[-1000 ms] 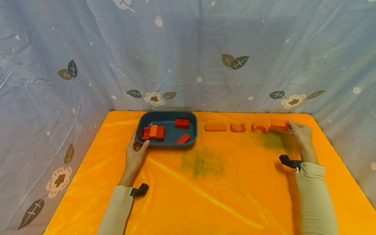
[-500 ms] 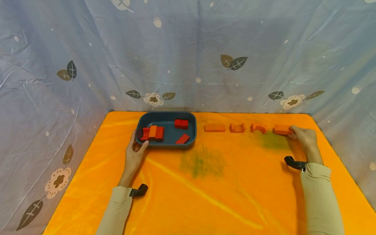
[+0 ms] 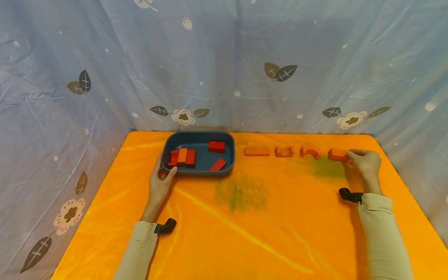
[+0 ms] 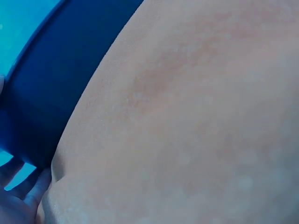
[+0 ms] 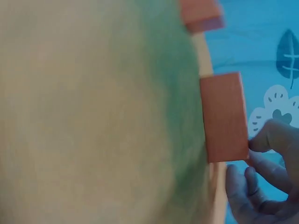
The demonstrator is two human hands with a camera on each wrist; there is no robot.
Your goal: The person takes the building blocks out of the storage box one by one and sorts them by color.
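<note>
My left hand grips the left end of a dark blue-grey tray, thumb on its front wall and fingers round the left side. In the left wrist view the tray wall shows beside the fingers. At the right end of a row of orange blocks, my right hand pinches a rectangular block by its right end. The right wrist view shows that block with the hand at its corner. To its left stand an arch block, a hollow-topped block and a long flat block.
Inside the tray lie several red and orange blocks, among them a tilted red block and an orange block. A patterned curtain hangs behind the orange-covered table. Green stains mark the cloth.
My right hand has moved the rectangular block slightly right and toward the front, away from the arch block, and still pinches it. The left hand and tray have stayed put.
</note>
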